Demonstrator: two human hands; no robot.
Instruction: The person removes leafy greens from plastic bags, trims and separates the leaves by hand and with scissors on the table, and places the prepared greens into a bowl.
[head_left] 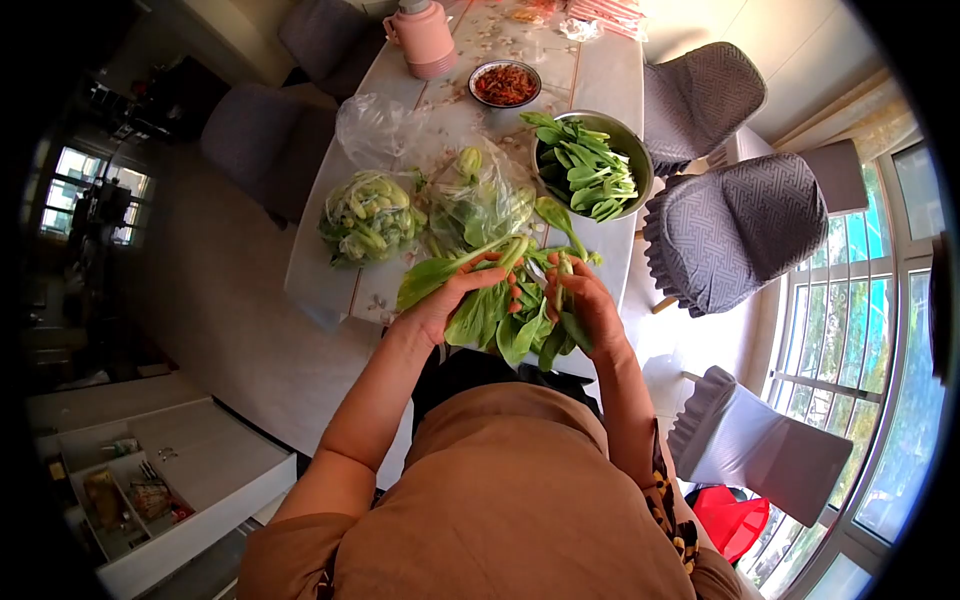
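- We have our left hand (450,300) curled round leafy greens (428,283), the thumb and fingers pinching the pale stalks while the broad leaves spread out past the fingers on both sides.
- Our right hand (590,305) pinches a pale green stalk (563,278) between thumb and fingers; a dark leaf droops below it. We cannot tell whether it also grips the small shiny piece between our hands.
- Both hands are near each other, above the near edge of the bench (607,70), with the palms turned partly toward each other.
- Between and below our fingers we see a bunch of loose greens (520,335), its leaves reaching toward our body.
- Just beyond our hands lies a clear bag of greens (480,210); farther to the left sits a second bag of greens (368,215), rounded and full.
- Behind these bags we see a crumpled clear bag (375,130).
- Beyond our right hand stands a metal basin (643,155), near the right edge, with separated leaves (590,165) piled inside it.
- Farther off, we have a bowl (473,95) of reddish food (506,85), and a pink jug (425,42) stands upright to its left.
- To our right, a patterned grey chair (740,230) stands beside the bench.
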